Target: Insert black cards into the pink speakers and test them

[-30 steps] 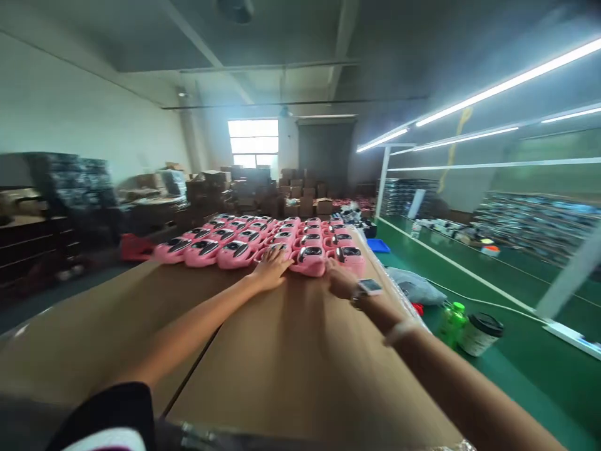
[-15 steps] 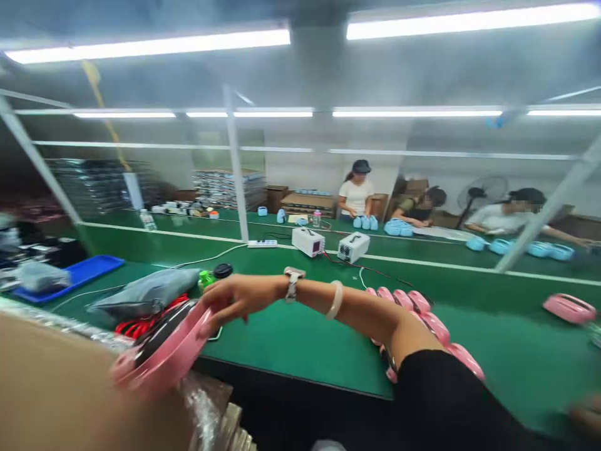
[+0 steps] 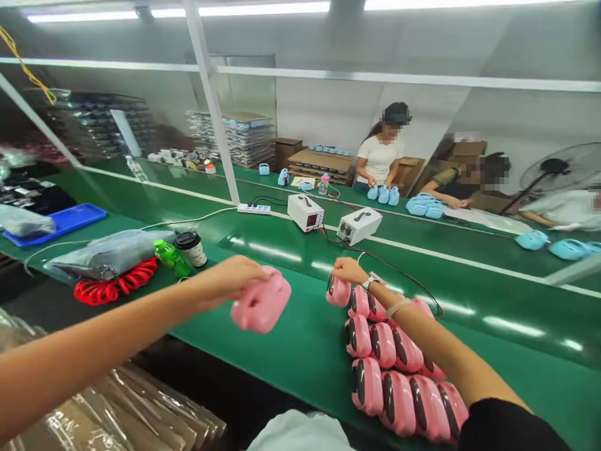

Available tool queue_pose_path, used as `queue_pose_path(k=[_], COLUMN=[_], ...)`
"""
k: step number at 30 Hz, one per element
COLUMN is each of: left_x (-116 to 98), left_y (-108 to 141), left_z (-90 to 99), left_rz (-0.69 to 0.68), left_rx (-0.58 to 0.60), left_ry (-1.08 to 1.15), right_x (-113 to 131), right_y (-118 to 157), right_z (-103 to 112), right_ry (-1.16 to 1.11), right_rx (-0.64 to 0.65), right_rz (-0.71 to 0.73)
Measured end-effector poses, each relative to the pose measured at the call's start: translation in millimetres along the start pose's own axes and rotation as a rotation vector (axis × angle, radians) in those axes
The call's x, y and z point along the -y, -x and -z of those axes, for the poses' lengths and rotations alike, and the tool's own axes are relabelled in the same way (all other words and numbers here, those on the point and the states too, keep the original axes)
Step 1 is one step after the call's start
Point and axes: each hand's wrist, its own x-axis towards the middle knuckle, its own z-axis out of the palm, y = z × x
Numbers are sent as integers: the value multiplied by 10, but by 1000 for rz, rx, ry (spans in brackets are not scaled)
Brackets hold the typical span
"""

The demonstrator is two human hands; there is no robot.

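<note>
At mid-frame, the left hand (image 3: 237, 275) pinches a pink handled casing (image 3: 271, 299), tilted above the green tabletop (image 3: 291, 357). Right of centre, the right hand's (image 3: 350, 270) grip pinches a second casing (image 3: 338, 293) beside the casing rows (image 3: 393, 401). This looks like setting down; next calls for a careful release beside its neighbours.

Right forearm (image 3: 440, 344): silver-toned wristwatch (image 3: 373, 279) at the wrist, pale bangle (image 3: 397, 307) just above it. Black sleeve (image 3: 509, 429) noted toward 4 o'clock.
</note>
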Motion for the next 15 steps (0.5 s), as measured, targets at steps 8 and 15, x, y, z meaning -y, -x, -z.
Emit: queue_pose_path(k=[8,15], left_x=[0,184], left_y=[-2179,-2668], left_z=[-1576,-2110], left_rz=[224,145], left_rx=[-40,-52], left_ry=[71,233], right_x=[-1034,-1138], right_y=[-438,-445], right_z=[-591,-729], right_ry=[58,137], right_rx=[292,297], right_rz=[61,79])
